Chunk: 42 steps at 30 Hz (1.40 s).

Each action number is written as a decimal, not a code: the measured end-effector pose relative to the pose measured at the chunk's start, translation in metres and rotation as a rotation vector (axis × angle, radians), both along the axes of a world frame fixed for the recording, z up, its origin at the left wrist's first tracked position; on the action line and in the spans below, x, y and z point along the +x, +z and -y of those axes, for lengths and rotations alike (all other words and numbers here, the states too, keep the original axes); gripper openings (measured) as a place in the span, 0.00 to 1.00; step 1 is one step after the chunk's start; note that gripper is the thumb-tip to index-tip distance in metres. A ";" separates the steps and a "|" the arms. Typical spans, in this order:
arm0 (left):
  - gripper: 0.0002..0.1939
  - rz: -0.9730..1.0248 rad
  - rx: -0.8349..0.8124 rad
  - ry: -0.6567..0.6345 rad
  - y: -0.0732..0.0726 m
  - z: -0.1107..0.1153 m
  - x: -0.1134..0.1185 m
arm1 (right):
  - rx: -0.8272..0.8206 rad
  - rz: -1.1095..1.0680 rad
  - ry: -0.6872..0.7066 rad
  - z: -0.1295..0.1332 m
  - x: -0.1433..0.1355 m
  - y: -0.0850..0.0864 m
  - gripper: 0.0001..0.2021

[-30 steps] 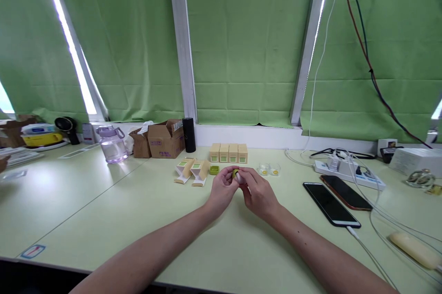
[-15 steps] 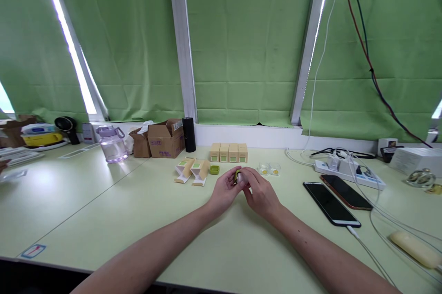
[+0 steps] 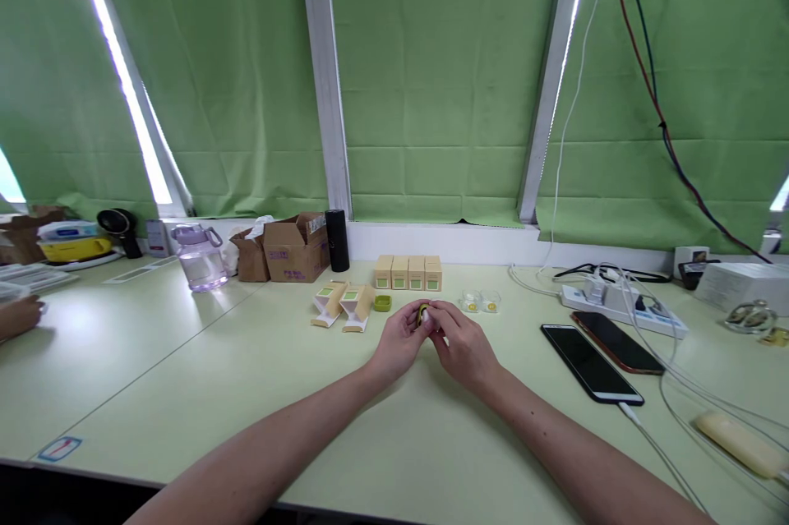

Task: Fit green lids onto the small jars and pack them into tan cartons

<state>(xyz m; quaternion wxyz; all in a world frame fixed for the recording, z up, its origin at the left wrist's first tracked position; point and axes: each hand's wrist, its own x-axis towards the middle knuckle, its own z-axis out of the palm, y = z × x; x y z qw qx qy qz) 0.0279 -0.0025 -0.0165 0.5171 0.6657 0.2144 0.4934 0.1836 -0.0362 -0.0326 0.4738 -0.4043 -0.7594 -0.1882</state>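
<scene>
My left hand (image 3: 400,336) is closed around a small olive-green piece (image 3: 422,314), mostly covered by my fingers. My right hand (image 3: 463,342) meets it, its fingertips pinched on the same piece; a whitish part shows between them, too small to name. Just beyond my left hand sits a small square green container (image 3: 383,303). Two opened cream cartons, one at left (image 3: 329,303) and one at right (image 3: 357,308), lie beside it. Behind stands a row of several closed cartons (image 3: 408,273). Two clear cups (image 3: 471,301) with yellow centres are past my right hand.
At right lie two phones (image 3: 592,364), a power strip (image 3: 622,310) with loose cables and a cream oblong object (image 3: 740,443). A purple bottle (image 3: 200,258), cardboard box (image 3: 297,250) and black cylinder (image 3: 337,241) stand at back left. Another person's hand (image 3: 20,316) is at the left edge.
My hands stay together with only slight finger movement, and the green piece is turned a little. At the left edge, the other person's hand has come further into view.
</scene>
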 end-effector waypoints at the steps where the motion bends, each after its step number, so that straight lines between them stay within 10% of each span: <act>1: 0.26 -0.002 -0.001 0.001 0.000 0.000 0.000 | 0.002 0.001 -0.002 0.000 0.000 0.000 0.17; 42: 0.28 0.052 -0.048 0.057 0.003 0.002 0.002 | -0.006 -0.016 0.056 -0.003 0.001 -0.001 0.23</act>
